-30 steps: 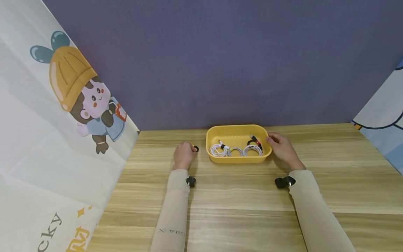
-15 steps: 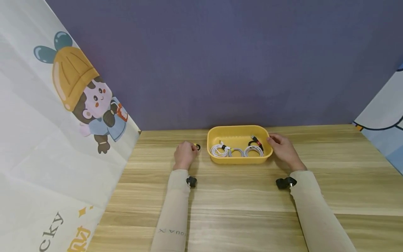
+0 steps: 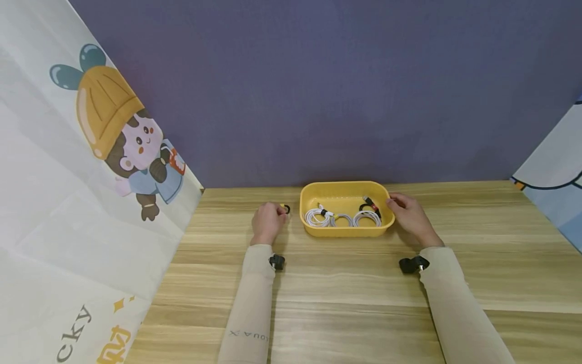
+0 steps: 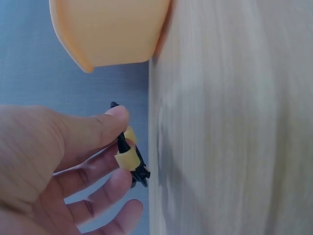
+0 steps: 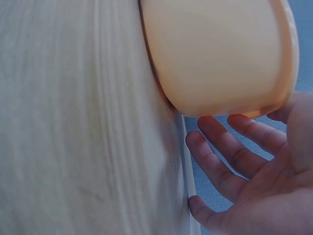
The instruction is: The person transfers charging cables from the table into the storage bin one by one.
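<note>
My left hand is low over the table, left of a yellow plastic bin. Between thumb and fingers it pinches a small bundled black cable with a yellow strap round it, beside the table surface. My right hand holds the bin's right end, thumb at the rim and fingertips against the outer wall; its lower fingers are spread in the right wrist view. Inside the bin lie a coiled white cable, a smaller grey coil, another pale coil and a black cable with a red band.
The bin stands on a wood-grain table near its back edge, before a dark blue-grey panel. A white printed sheet borders the left side; another printed panel is at the far right. A small black device sits at each wrist.
The left hand stays almost in place, with slightly more of the black cable showing past its fingertips. The right hand keeps its hold on the bin. The head view has shifted slightly.
</note>
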The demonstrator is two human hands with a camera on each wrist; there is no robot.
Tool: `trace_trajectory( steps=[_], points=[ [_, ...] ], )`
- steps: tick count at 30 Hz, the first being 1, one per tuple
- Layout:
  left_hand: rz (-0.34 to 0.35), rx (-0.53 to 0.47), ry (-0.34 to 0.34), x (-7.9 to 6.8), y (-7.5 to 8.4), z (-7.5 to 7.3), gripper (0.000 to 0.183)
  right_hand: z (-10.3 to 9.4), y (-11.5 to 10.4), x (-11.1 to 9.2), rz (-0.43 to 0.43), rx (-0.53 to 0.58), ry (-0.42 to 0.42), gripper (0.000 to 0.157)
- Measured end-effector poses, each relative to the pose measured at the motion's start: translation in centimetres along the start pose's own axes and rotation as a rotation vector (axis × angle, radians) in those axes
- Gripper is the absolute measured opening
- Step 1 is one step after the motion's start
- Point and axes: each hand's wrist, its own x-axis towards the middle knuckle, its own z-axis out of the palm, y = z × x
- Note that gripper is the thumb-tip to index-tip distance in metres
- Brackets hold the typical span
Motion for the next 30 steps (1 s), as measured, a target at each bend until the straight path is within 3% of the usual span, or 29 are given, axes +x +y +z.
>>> trace_trajectory(
  steps=[30],
  points=[
    [0.043, -0.03, 0.087, 0.11, 0.42, -0.28, 0.005, 0.12, 0.27, 0.2, 0.006, -0.011, 0.013, 0.059]
  ],
)
